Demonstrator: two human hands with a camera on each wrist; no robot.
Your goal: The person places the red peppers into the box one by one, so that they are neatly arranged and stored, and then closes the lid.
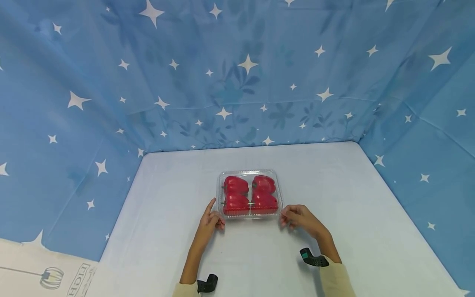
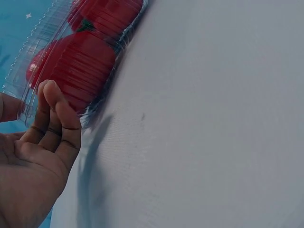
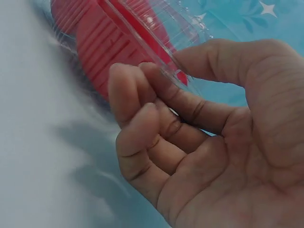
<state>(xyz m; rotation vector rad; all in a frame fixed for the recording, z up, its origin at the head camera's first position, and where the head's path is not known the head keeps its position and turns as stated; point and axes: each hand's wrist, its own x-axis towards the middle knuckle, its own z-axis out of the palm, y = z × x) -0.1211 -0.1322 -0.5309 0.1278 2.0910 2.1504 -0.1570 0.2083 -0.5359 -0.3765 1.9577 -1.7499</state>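
A clear plastic clamshell container point(image 1: 250, 172) holds several red bell peppers point(image 1: 236, 185); its lid lies over them. My left hand point(image 1: 209, 225) is at the front left corner, index finger stretched along the left side. In the left wrist view its thumb point(image 2: 9, 107) meets the rim and its other fingers point(image 2: 66, 118) bend in front of the wall. At the front right corner, my right hand point(image 1: 301, 217) pinches the rim point(image 3: 164, 57) between thumb and index finger, its remaining fingers curled below.
The container rests on a white-covered table point(image 1: 178, 173). A blue curtain point(image 1: 193, 82) with white stars surrounds the back and sides. A dark camera band sits on each wrist, and a pale printed cloth point(image 1: 33, 268) shows at the lower left.
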